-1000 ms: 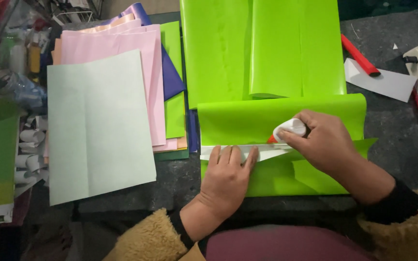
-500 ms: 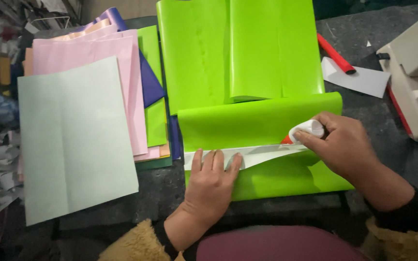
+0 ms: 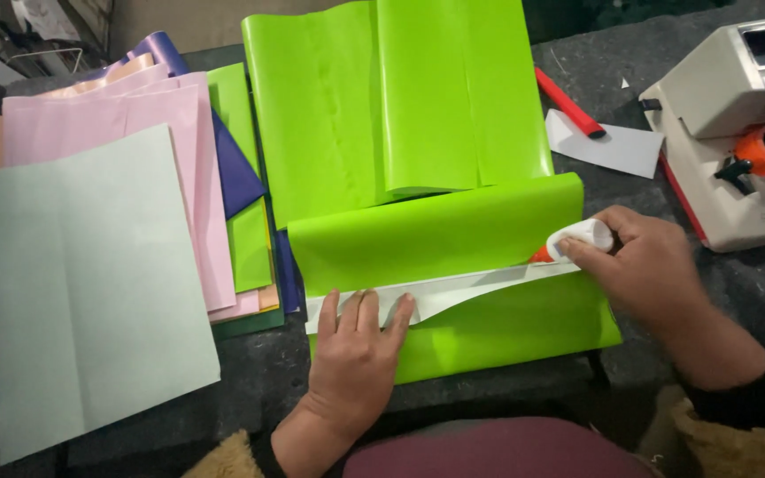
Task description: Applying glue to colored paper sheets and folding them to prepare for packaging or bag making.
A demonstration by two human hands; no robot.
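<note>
— Right hand [image 3: 652, 270]: fingers [image 3: 577, 252] closed around the white glue bottle [image 3: 582, 237], orange tip [image 3: 540, 257] down at the right end of the white strip [image 3: 453, 288].

— Left hand [image 3: 354, 350]?

— Flat and spread, gripping nothing, fingertips [image 3: 369, 305] pressing the strip's left part onto the folded green sheet [image 3: 436, 235].

— Best way to run the bead?

— Probably light on the squeeze, tip kept on the white band, never onto the glossy green face. Likely worth holding the left palm firm so the curl above cannot spring back over wet glue.

— Risks nearby?

— More green sheets [image 3: 391, 97] just behind, touching the fold; pink and pale paper stack [image 3: 90, 265] left on the dark surface [image 3: 267, 372]. Red marker [image 3: 568, 102], white scrap [image 3: 604, 146] and tape dispenser [image 3: 737, 115] well right, out of the way.
</note>
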